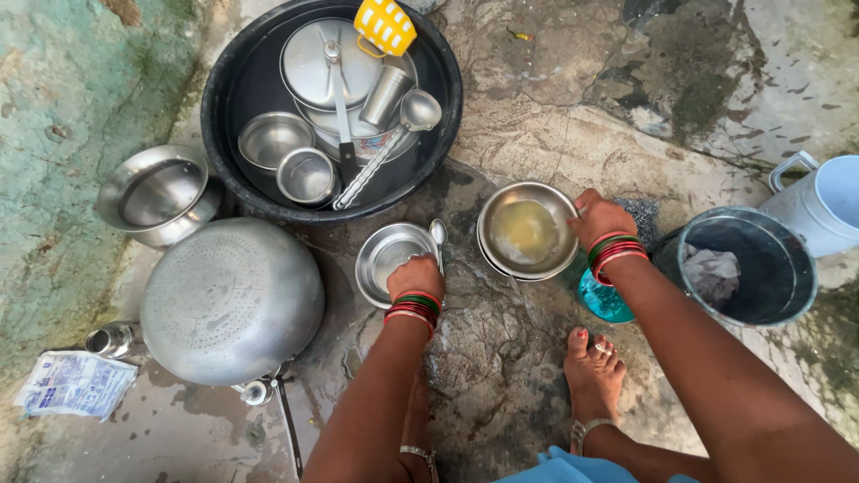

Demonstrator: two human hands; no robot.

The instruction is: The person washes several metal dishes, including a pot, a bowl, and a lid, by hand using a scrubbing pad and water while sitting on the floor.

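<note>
Left hand (414, 275) grips small steel plate (386, 255); right hand (598, 217) tilts bowl (526, 231) leftward.

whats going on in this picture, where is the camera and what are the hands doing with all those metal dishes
There is one picture, taken by a camera worn on a person's head, looking down at their own two bare hands and feet on a wet stone floor.

The left hand rests on the rim of a small steel plate, with a spoon lying beside it. The right hand holds the edge of a steel bowl with cloudy liquid in it.

Around them: a black tub full of steel vessels, a ladle and a yellow cup; a big overturned pan; a steel pot; a dark bucket; a pale blue jug.
</note>
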